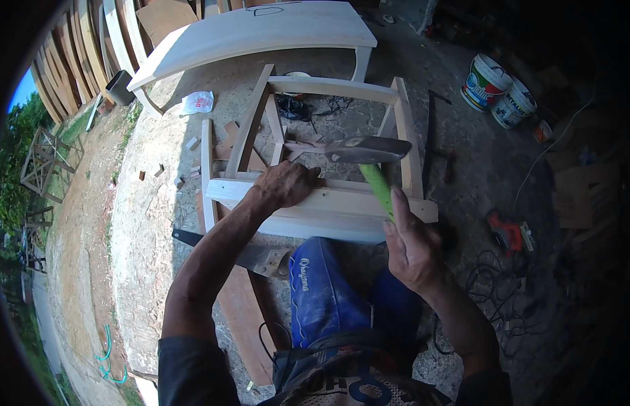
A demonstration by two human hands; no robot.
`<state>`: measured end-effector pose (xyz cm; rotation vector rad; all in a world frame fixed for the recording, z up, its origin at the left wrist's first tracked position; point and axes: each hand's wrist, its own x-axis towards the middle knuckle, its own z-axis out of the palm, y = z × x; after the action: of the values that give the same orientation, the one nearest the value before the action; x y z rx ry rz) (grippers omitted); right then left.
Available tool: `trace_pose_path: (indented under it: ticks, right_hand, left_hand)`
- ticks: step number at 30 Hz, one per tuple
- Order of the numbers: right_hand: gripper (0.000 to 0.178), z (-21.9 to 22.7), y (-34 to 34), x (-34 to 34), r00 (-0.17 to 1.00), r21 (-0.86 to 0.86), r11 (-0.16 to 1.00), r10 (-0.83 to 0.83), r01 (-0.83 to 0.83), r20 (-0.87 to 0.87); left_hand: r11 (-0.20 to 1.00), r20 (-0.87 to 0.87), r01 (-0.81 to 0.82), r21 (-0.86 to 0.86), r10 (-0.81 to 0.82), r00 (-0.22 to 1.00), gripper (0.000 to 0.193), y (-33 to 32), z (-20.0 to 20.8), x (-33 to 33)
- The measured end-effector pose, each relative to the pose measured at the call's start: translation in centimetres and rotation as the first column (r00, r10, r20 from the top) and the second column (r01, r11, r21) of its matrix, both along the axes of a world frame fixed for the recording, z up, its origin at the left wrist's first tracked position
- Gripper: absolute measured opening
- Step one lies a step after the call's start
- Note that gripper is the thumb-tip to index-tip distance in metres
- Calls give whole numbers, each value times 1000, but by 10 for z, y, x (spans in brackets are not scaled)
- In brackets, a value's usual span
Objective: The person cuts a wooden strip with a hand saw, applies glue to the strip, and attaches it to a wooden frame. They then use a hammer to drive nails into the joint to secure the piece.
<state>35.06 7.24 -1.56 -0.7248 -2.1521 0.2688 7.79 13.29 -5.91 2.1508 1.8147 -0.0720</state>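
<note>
A pale wooden frame point(349, 199), with legs and rails joined like a chair or small table, lies before my knees. My left hand point(286, 184) rests on its near rail, fingers curled over the far edge; their tips are hidden. My right hand point(413, 250) is closed round the bright green handle of a hammer-like tool point(369, 147). The tool's long, dark metal head is above the frame's opening, to the right of my left hand. Whether it touches any wood, I cannot tell. A handsaw point(257, 258) lies by my left knee, partly under my forearm.
Beyond the frame stands a long white-topped table point(261, 30). Paint buckets point(487, 82) are at the far right. A red power tool point(504, 231) and tangled black cable point(494, 284) lie on the right floor. Wooden boards point(244, 325) and offcuts are at the left.
</note>
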Motion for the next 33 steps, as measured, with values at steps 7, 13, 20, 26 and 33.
trace_pose_path:
  ticks: [7, 13, 20, 26, 33]
  right_hand:
    - [66, 34, -3, -1, 983, -121, 993, 21, 1, 180]
    - [67, 0, 11, 8, 836, -218, 975, 79, 50, 543]
    - [70, 16, 1, 11, 870, -198, 979, 56, 48, 490]
    - [65, 27, 0, 25, 931, -273, 951, -41, 147, 362]
    - [34, -69, -51, 124, 898, -345, 863, -426, 368, -108]
  left_hand:
    - [999, 9, -35, 5, 35, 999, 50, -4, 4, -1]
    - [992, 77, -123, -10, 124, 989, 47, -7, -1, -2]
    - [995, 70, -91, -39, 93, 993, 57, 0, -6, -4]
    - [980, 53, -186, -72, 190, 980, 75, 2, 3, -2]
    - [575, 82, 153, 804, -361, 929, 31, -49, -25, 26]
